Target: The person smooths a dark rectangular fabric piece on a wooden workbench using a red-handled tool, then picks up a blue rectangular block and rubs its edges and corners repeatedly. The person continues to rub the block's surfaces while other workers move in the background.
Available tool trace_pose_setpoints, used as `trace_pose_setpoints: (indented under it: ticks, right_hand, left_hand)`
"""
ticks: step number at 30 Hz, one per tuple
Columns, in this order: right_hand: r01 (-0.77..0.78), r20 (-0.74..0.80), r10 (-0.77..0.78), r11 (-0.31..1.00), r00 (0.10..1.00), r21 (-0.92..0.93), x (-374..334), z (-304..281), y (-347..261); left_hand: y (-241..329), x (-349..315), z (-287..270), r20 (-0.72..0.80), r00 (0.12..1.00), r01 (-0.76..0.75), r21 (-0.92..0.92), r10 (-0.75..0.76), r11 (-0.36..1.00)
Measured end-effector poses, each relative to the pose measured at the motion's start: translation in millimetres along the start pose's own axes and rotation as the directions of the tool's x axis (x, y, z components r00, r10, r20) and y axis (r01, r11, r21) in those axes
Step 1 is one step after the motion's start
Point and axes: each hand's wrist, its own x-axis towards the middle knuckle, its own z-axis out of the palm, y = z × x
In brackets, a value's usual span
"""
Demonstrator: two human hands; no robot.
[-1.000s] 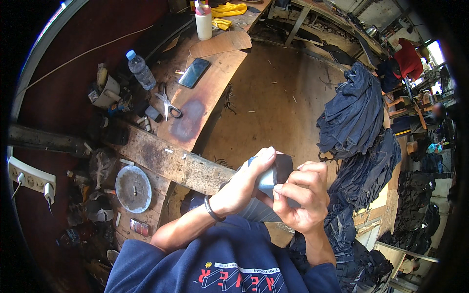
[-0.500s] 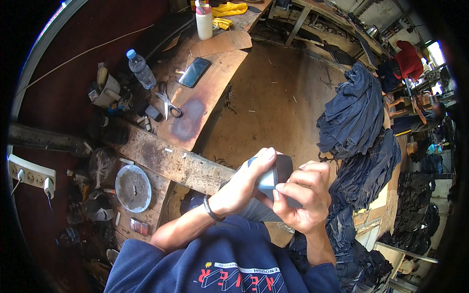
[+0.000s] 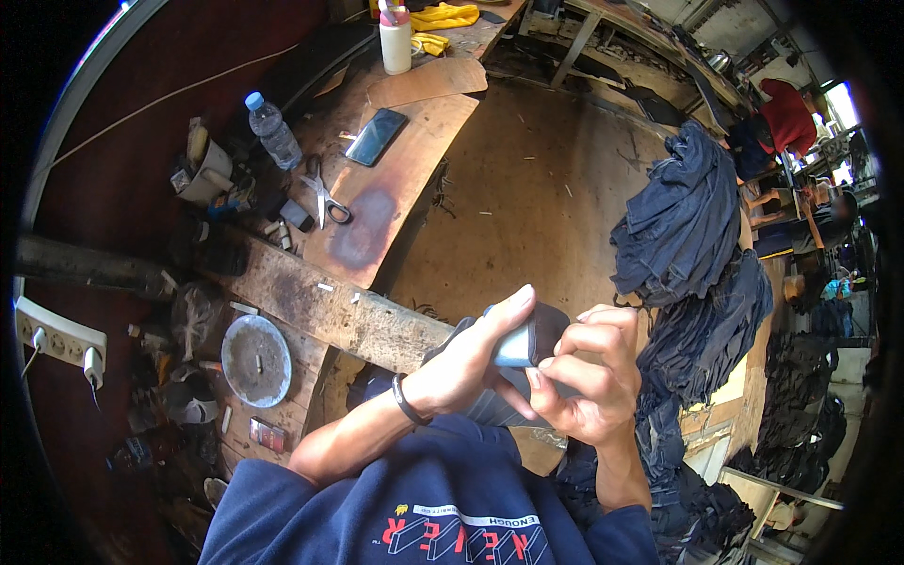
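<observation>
In front of my chest, a small piece of dark cloth (image 3: 548, 330) with a light blue part (image 3: 514, 349) lies between my hands. My left hand (image 3: 466, 363) is closed round it from the left, thumb stretched along the top. From the other side, my right hand (image 3: 595, 377) pinches the cloth's lower right edge between thumb and fingertips. The remaining right fingers are curled above the pinch. Part of the cloth is hidden behind the left palm and fingers. A dark band circles my left wrist.
Dark denim garments (image 3: 680, 221) are heaped on the right. On the left bench are scissors (image 3: 326, 198), a phone (image 3: 376, 138), a water bottle (image 3: 273, 134) and a white bottle (image 3: 395, 45). A round ashtray-like dish (image 3: 280, 363) sits lower left. Other people work at far right.
My right hand has shifted slightly right and down along the cloth's edge. The light blue part now sits a little further right. My left hand has barely moved.
</observation>
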Motion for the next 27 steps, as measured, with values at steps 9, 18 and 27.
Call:
trace_pose_setpoints:
  ticks: [9, 18, 27]
  right_hand:
    - [0.074, 0.008, -0.074, 0.987, 0.997, -0.145, -6.6, -5.8, -7.2]
    - [0.088, -0.032, -0.098, 0.971, 0.995, -0.223, -8.1, -5.2, -7.8]
    - [0.074, 0.021, -0.072, 0.973, 0.997, -0.219, -3.9, -10.5, -11.1]
  left_hand:
    - [6.0, -3.1, 7.9, 0.065, 0.994, 0.090, -0.108, -0.083, 0.990]
    - [-1.9, 2.1, 7.0, 0.046, 0.998, 0.055, -0.169, -0.048, 0.984]
    - [1.8, 1.4, 6.6, 0.048, 0.997, 0.068, -0.156, -0.061, 0.985]
